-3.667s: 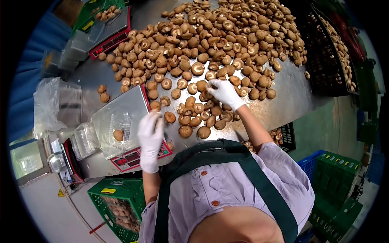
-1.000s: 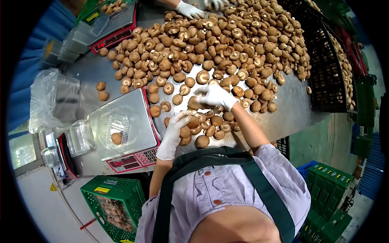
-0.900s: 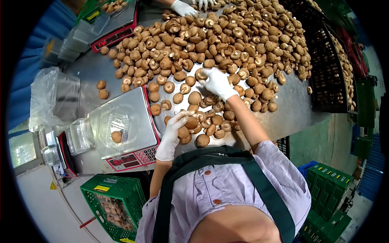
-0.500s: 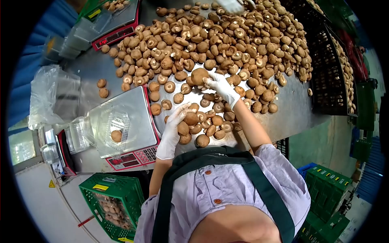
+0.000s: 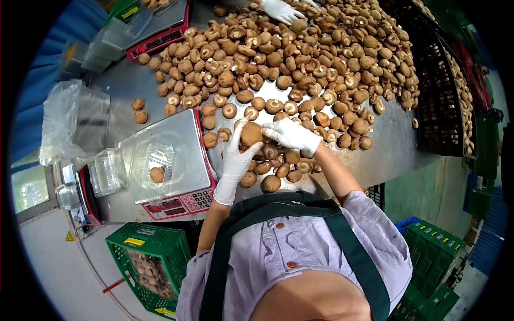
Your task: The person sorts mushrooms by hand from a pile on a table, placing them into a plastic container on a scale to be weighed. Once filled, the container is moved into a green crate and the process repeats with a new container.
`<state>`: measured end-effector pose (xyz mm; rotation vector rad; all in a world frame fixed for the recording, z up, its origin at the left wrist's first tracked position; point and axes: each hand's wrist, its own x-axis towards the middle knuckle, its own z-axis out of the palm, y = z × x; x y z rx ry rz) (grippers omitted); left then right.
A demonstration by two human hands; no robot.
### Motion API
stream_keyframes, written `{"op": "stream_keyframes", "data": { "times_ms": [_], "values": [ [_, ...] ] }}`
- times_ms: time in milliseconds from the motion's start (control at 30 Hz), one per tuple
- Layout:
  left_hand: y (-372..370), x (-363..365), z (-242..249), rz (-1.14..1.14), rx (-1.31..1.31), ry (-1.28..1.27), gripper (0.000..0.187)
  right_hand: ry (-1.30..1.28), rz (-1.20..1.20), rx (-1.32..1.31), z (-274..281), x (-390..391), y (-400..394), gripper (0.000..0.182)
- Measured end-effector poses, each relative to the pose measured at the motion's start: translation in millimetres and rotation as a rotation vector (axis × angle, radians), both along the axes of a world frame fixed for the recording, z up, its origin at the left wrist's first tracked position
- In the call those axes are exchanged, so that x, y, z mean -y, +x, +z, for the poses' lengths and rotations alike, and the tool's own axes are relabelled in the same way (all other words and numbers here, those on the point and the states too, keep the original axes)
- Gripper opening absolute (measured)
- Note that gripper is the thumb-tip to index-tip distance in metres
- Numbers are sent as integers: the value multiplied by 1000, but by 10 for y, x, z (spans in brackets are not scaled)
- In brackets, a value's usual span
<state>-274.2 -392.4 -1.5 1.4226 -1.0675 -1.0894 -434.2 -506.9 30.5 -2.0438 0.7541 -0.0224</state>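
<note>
Mushroom (image 5: 250,134), large and brown-capped, sits between two white-gloved hands above the metal table (image 5: 399,142). Left hand (image 5: 234,166) grasps it, thumb along the near side, fingers up the left side of the cap. Right hand (image 5: 292,135) lies just to its right, fingers extended toward the cap's edge; whether they grip or only touch, cannot tell. Loose mushrooms (image 5: 271,183) lie close under and on the near side of both hands; big heap (image 5: 316,64) spreads beyond them. Left of the left hand: scale (image 5: 194,140) bearing clear plastic tray (image 5: 151,188), one small mushroom (image 5: 157,174) inside. Black crate (image 5: 436,101) of mushrooms at far right. Co-worker's gloved hand (image 5: 280,10) at the heap's far edge, fingers spread beside a cap
</note>
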Motion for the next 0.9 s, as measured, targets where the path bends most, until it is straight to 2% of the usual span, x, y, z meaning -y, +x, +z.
{"op": "stream_keyframes", "data": {
  "times_ms": [33,67,133,200,267,333,400,467,533,600,633,667,733,800,867,900],
  "values": [
    [7,-29,51,43,-159,65,66,-2,-33,59,-82,69,24,32],
    [49,-49,51,46,-158,65,66,-51,-133,101,-254,154,77,30],
    [155,-91,45,58,-383,84,61,-228,-297,23,-365,341,233,31],
    [175,-168,10,90,-423,42,59,-376,-359,44,-426,497,438,31],
    [238,-275,-83,126,-1037,168,58,-455,-336,-93,-536,612,682,39],
    [249,-313,-91,115,-1109,143,58,-636,-249,-156,-785,633,847,44],
    [213,-304,-35,125,-1082,41,60,-648,-253,-179,-908,613,899,43],
    [218,-311,-56,148,-1018,-17,62,-175,-380,-14,-807,538,812,43],
    [206,-346,-91,160,-931,-59,59,0,-429,199,-744,434,664,40],
    [176,-366,-109,195,-953,-29,60,168,-517,465,-636,285,514,38],
    [188,-368,-114,155,-1030,16,60,347,-489,465,-659,291,423,36],
    [185,-357,-111,110,-1106,62,61,389,-446,512,-633,265,345,38],
    [140,-305,-93,50,-1091,68,61,698,-422,593,-420,164,220,39],
    [87,-244,-125,17,-1004,144,71,422,-422,553,-242,57,176,44],
    [39,-205,-118,-11,-1012,190,72,411,-369,546,-146,-60,112,51],
    [12,-186,-107,-27,-929,180,74,463,-378,474,100,-144,84,54]
  ]
}}
